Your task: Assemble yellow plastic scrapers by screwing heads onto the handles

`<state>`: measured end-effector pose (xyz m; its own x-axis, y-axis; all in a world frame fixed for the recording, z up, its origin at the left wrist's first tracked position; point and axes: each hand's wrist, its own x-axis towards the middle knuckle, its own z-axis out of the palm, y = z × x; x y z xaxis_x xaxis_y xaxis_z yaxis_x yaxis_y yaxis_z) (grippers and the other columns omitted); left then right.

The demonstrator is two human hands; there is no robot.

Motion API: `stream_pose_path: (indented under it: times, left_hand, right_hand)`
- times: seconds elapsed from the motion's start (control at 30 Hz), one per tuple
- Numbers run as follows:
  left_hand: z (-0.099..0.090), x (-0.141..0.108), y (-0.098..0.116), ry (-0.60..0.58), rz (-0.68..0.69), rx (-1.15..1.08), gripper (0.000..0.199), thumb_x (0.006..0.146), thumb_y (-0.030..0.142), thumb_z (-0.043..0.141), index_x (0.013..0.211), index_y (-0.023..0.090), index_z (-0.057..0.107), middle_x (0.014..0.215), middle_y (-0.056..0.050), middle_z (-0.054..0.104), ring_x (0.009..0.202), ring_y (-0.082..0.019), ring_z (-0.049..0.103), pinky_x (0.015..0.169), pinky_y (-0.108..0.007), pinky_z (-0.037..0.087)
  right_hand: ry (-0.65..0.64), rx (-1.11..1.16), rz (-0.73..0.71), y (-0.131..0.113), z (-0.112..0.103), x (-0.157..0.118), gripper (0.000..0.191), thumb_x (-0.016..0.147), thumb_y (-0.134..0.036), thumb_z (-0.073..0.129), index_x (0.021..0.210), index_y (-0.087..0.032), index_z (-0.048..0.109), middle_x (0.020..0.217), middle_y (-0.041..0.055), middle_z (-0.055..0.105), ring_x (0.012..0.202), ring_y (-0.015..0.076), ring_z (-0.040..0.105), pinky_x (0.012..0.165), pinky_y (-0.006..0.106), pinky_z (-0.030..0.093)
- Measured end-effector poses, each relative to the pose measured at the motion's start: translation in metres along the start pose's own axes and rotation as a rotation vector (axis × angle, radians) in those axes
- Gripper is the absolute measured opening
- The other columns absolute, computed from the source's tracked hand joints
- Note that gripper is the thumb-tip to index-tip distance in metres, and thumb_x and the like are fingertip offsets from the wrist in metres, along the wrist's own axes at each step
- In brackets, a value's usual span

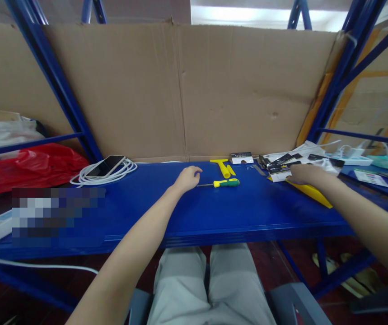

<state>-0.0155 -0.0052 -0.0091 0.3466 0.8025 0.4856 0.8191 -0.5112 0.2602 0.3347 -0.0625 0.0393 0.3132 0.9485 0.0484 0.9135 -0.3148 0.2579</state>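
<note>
Rest left hand point(189, 178), fingers half-curled and apparently empty, beside green-and-yellow screwdriver point(226, 183); work right hand point(305, 174) gently among black-and-white packets point(281, 175); cannot tell its fingers' spread or hold.

Passable over the bare blue tabletop point(142, 198) between the coiled white cable point(131, 168) and the left hand point(187, 178), and along the front, nearer than the green-and-yellow screwdriver point(229, 183). Tight behind the screwdriver, narrowed by a yellow T-shaped tool point(222, 168); crowded at right by black-and-white packets point(280, 171), the right hand point(302, 174) and a slanting yellow piece point(314, 195); blocked rearward by the upright cardboard panel point(122, 90).
</note>
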Motion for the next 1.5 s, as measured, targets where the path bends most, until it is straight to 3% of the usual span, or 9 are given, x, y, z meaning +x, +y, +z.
stream_pose_path:
  times: [0.1, 0.3, 0.53, 0.6, 0.77, 0.97, 1.17, 1.3, 1.5]
  left_hand:
    - [0.001, 0.000, 0.000, 0.023, 0.012, -0.012, 0.034, 0.077, 0.011, 0.044, 0.101, 0.016, 0.068, 0.106, -0.006, 0.067, 0.101, -0.018, 0.061, 0.093, -0.030, 0.045]
    - [0.003, -0.001, -0.001, 0.025, -0.010, -0.052, 0.035, 0.076, 0.010, 0.045, 0.103, 0.016, 0.066, 0.108, -0.007, 0.066, 0.100, -0.019, 0.061, 0.092, -0.030, 0.045]
    - [0.003, 0.000, 0.003, 0.087, -0.070, -0.146, 0.044, 0.076, 0.010, 0.049, 0.119, 0.010, 0.055, 0.116, -0.012, 0.061, 0.106, -0.019, 0.058, 0.094, -0.030, 0.043]
    - [0.002, 0.000, 0.006, 0.115, -0.069, -0.190, 0.044, 0.077, 0.014, 0.051, 0.121, 0.009, 0.052, 0.119, -0.013, 0.060, 0.109, -0.020, 0.056, 0.096, -0.031, 0.042]
    - [0.000, 0.000, 0.013, 0.150, -0.113, -0.341, 0.046, 0.083, 0.031, 0.051, 0.125, 0.014, 0.050, 0.130, -0.012, 0.053, 0.118, -0.021, 0.050, 0.098, -0.034, 0.039]
    - [-0.001, 0.000, 0.017, 0.125, -0.088, -0.489, 0.031, 0.084, 0.030, 0.048, 0.108, 0.016, 0.064, 0.118, -0.008, 0.062, 0.113, -0.020, 0.054, 0.098, -0.033, 0.038]
    - [-0.008, 0.000, 0.023, 0.105, -0.175, -0.581, 0.017, 0.078, 0.024, 0.054, 0.076, 0.015, 0.068, 0.088, -0.005, 0.071, 0.091, -0.021, 0.064, 0.087, -0.035, 0.045]
    - [-0.009, 0.000, 0.028, 0.127, -0.162, -0.799, 0.023, 0.078, 0.018, 0.053, 0.098, 0.014, 0.063, 0.100, -0.007, 0.069, 0.096, -0.017, 0.063, 0.091, -0.033, 0.043]
    - [0.003, -0.002, 0.033, -0.010, 0.047, -0.908, 0.040, 0.080, 0.022, 0.053, 0.119, 0.013, 0.054, 0.124, -0.011, 0.058, 0.114, -0.019, 0.054, 0.098, -0.033, 0.039]
  right_hand:
    - [-0.013, 0.019, 0.033, -0.004, 0.015, -0.020, 0.035, 0.082, -0.020, 0.044, 0.108, -0.008, 0.063, 0.111, 0.0282, 0.059, 0.102, 0.0306, 0.059, 0.073, 0.036, 0.043]
    - [0.127, 0.035, 0.022, -0.009, 0.029, -0.020, 0.032, 0.079, -0.022, 0.046, 0.103, -0.011, 0.063, 0.104, 0.0212, 0.064, 0.094, 0.0305, 0.062, 0.069, 0.036, 0.046]
    - [0.331, 0.173, 0.075, -0.018, -0.020, -0.015, 0.036, 0.078, -0.035, 0.049, 0.100, -0.009, 0.062, 0.093, 0.0219, 0.065, 0.089, 0.0324, 0.062, 0.067, 0.038, 0.046]
    - [0.416, 0.231, 0.055, -0.031, -0.037, -0.013, 0.038, 0.078, -0.039, 0.049, 0.100, -0.010, 0.061, 0.092, 0.0214, 0.064, 0.088, 0.0322, 0.061, 0.067, 0.038, 0.045]
    - [0.563, 0.386, -0.180, -0.089, -0.063, -0.011, 0.036, 0.079, -0.043, 0.048, 0.096, -0.014, 0.061, 0.088, 0.0160, 0.066, 0.083, 0.0259, 0.062, 0.069, 0.034, 0.044]
    - [0.414, 0.556, -0.377, -0.152, -0.052, -0.014, 0.024, 0.077, -0.034, 0.052, 0.088, -0.015, 0.061, 0.089, 0.0138, 0.066, 0.082, 0.0242, 0.061, 0.067, 0.031, 0.042]
    - [0.315, 0.826, -0.456, -0.163, -0.024, -0.010, 0.018, 0.073, -0.033, 0.057, 0.081, -0.017, 0.056, 0.076, 0.0071, 0.064, 0.070, 0.0179, 0.059, 0.060, 0.026, 0.041]
    - [0.331, 0.932, -0.426, -0.165, -0.020, -0.012, 0.019, 0.071, -0.026, 0.057, 0.087, -0.017, 0.052, 0.076, 0.0053, 0.063, 0.068, 0.0161, 0.058, 0.061, 0.025, 0.041]
    - [0.331, 0.974, -0.522, -0.173, -0.021, -0.019, 0.020, 0.072, -0.024, 0.055, 0.089, -0.018, 0.045, 0.077, 0.0053, 0.061, 0.069, 0.0163, 0.057, 0.062, 0.026, 0.041]
